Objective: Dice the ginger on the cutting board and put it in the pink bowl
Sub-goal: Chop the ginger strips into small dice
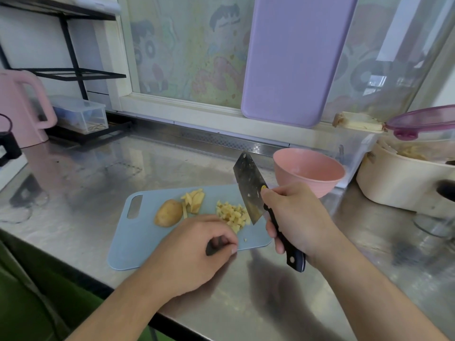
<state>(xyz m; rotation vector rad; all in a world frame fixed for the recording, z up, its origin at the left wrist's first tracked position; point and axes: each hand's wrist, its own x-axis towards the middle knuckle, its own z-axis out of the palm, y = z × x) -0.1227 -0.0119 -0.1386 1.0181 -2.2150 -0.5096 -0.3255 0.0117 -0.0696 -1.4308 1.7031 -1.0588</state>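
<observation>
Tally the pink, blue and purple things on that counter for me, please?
Pink: 2, the pink bowl and the kettle.
Blue: 1, the cutting board.
Purple: 2, the board leaning at the window and the lid.
Total: 5.

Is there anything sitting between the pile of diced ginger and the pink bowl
Only the knife. Its blade, held by the right hand, stands tilted at the right edge of the diced ginger, on the side toward the pink bowl. Nothing else visible blocks the way.
</observation>
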